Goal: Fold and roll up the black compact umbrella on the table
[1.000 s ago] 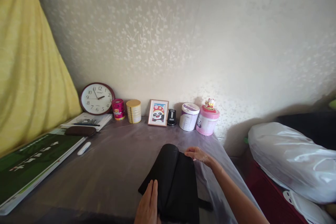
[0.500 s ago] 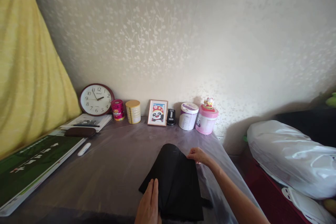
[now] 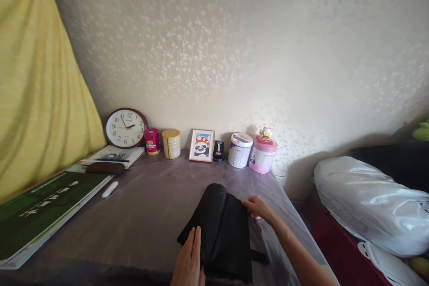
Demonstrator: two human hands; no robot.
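Right hand (image 3: 257, 208): fingertips pinched on the far right corner of the black folded piece (image 3: 233, 241). Left hand (image 3: 187, 259): fingers straight and together, laid along its near left side; can't tell if it grips or only presses. Piece sits between the two hands, on the grey-covered surface (image 3: 144, 223). Rounded hump on the left-hand side, flatter panel under the right hand, crease running between. Dark strap (image 3: 259, 257) pokes out near side of the right hand, under the forearm.

Handling, my read: use the left as a flat anchor, draw the corner gently with the right, pull in line with the crease. Light pinch; thin, slick-looking material probably slips or bunches. Watch the strap doesn't get trapped underneath.

Outward: white stick-like item (image 3: 110, 189) and green box or book (image 3: 50, 214) lie left of the left hand, well apart. Picture frame (image 3: 201, 145) and pink-lidded tub (image 3: 262, 158) stand beyond the hands, near the wall. Plastic bag (image 3: 368, 201) off to the right of the right hand.

Hard to see: left thumb mostly hidden, left wrist cut off at bottom edge. Underside of the piece hidden. Bag contents unreadable.
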